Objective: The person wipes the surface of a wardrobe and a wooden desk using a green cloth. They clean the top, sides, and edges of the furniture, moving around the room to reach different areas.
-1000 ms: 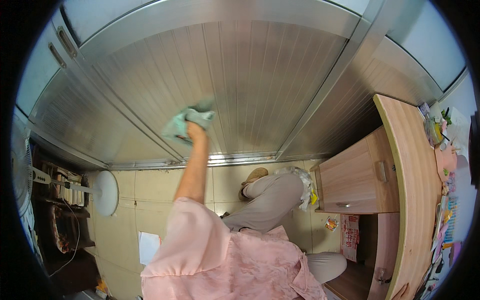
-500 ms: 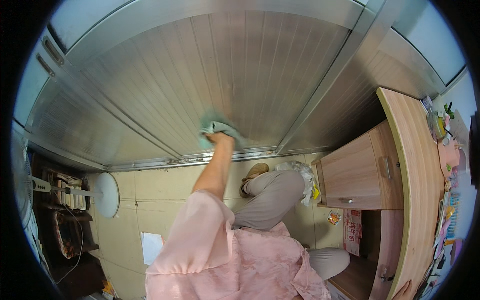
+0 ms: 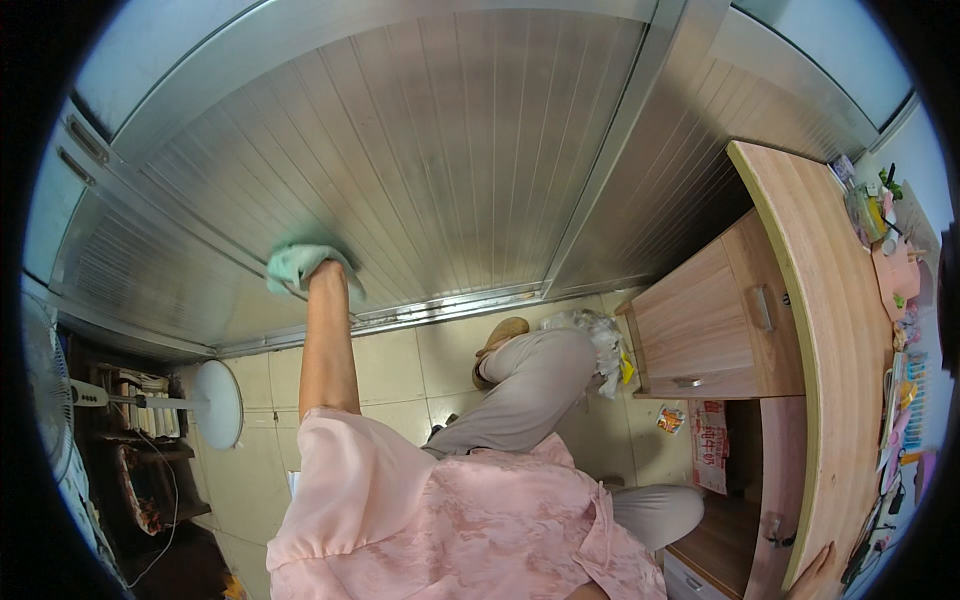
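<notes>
My left hand (image 3: 326, 272) presses a pale green cloth (image 3: 298, 264) against the lower part of a ribbed metal sliding door panel (image 3: 430, 170). The cloth is bunched over my fingers and covers most of them. It sits beside the upright frame strip on the panel's left, just above the floor track (image 3: 440, 306). Down at the lower right, my right hand (image 3: 818, 574) rests on the edge of a wooden desk (image 3: 840, 330) with its fingers stretched out. Nothing shows in it, and part of it is cut off by the picture's edge.
A white-based fan (image 3: 218, 405) stands on the left before a dark shelf (image 3: 150, 470). A clear plastic bag (image 3: 598, 345) lies by my bent knee, near the desk drawers (image 3: 690, 320). Small items line the desk's far side. A small packet (image 3: 670, 418) lies on the tiled floor.
My left hand has slid the cloth leftward along the door panel, toward its left frame strip. My right hand remains on the desk edge. The view has shifted slightly.
</notes>
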A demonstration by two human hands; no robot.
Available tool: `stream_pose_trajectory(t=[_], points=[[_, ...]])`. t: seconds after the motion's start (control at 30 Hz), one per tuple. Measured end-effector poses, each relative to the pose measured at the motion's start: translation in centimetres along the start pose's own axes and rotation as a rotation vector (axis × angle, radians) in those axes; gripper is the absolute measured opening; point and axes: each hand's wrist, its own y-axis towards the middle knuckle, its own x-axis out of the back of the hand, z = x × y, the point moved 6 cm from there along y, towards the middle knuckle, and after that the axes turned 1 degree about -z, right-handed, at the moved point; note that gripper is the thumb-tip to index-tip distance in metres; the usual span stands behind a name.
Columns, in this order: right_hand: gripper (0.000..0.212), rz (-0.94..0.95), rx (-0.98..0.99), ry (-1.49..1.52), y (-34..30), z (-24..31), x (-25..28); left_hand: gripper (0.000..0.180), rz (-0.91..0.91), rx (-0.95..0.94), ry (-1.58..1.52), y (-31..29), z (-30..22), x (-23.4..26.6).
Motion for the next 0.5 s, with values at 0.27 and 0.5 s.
stream_pose_trajectory(t=[0.27, 0.5], points=[[0.045, 0.018, -0.002, -0.027, -0.1, 0.2, 0.7, 0.056, 0.473, -1.33, 1.241, -21.0, 5.7, -12.7], [0.043, -0.042, 0.086, -0.062, 1.0, -1.2, -0.4, 0.057, 2.026, -0.783, 1.805, -18.5, 24.3, -1.3]])
